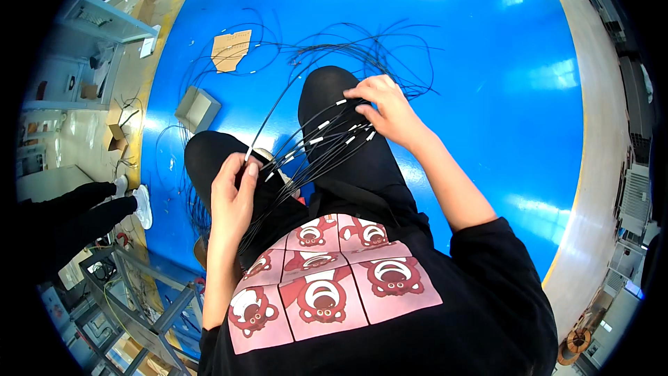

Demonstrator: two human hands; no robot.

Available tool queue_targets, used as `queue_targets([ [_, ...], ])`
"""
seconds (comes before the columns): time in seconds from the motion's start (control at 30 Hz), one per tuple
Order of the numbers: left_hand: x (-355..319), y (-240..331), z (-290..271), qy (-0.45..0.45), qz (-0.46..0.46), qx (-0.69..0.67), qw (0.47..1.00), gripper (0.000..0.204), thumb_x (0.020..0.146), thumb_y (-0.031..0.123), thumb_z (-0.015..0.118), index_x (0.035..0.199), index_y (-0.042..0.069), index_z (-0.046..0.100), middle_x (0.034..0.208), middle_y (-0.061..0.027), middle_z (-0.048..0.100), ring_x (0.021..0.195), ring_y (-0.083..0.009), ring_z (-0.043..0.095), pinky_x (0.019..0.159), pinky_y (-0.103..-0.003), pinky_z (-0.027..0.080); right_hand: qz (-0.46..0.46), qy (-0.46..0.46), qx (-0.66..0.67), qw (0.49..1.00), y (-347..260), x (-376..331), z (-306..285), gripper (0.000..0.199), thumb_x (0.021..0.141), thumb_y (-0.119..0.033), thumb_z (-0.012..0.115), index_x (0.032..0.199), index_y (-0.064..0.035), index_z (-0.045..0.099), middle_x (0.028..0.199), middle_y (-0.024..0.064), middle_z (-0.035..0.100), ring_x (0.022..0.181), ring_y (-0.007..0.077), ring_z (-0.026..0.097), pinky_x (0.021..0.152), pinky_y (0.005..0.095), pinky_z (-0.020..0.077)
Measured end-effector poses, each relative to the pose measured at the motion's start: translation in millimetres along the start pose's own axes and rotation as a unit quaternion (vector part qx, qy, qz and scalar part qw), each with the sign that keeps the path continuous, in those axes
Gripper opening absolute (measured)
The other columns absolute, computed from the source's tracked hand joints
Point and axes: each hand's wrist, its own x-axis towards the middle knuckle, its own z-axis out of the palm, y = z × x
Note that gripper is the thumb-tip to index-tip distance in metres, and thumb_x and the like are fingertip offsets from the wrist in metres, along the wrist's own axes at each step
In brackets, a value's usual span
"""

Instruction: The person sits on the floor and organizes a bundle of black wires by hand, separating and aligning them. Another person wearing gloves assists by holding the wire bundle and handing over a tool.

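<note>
Across our thighs (372, 174), black cable bundle (316, 141) slants lower left to upper right. Our left hand (234, 191) pinches one white-sleeved cable (249, 154); right hand (387, 106), nearer bundle's upper end, touches cables; whether gripping, we cannot tell.

Left hand (233, 191) at 9 o'clock pinches a black cable (267, 117) at its white sleeve (248, 154); right hand (355, 100), between 1 and 2, is right at the white-tagged bundle (317, 140)! Cardboard (231, 52) at 11, grey box (202, 108) at 10, both on blue floor (494, 146); white shoes (143, 207) near 9.
</note>
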Motion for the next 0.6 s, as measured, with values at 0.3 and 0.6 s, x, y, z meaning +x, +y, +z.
queue_targets([
  [0.3,8,11,10,-0.021,-0.037,-0.062,0.997,0.016,0.083,0.009,0.069,0.09,-0.002,0.059,0.077,-0.0052,0.05,0.067,-0.0125,0.046,0.062,-0.025,0.04,-0.086,-0.084,0.017,0.993,-12,13,-4,0.019,0.074,-0.009,0.071,0.088,-0.0063,0.058,0.09,0.0085,0.054,0.094,0.0281,0.053,0.082,0.038,0.0437],
  [0.6,15,33,21,0.051,0.064,0.07,0.994,0.022,0.077,0.008,0.072,0.094,0.0,0.06,0.077,-0.008,0.051,0.07,-0.019,0.052,0.064,-0.032,0.044,0.07,-0.192,0.241,0.949,-34,35,-34,0.012,0.082,-0.009,0.067,0.085,-0.0042,0.056,0.076,0.0069,0.064,0.074,0.0188,0.061,0.067,0.0328,0.0467],
])
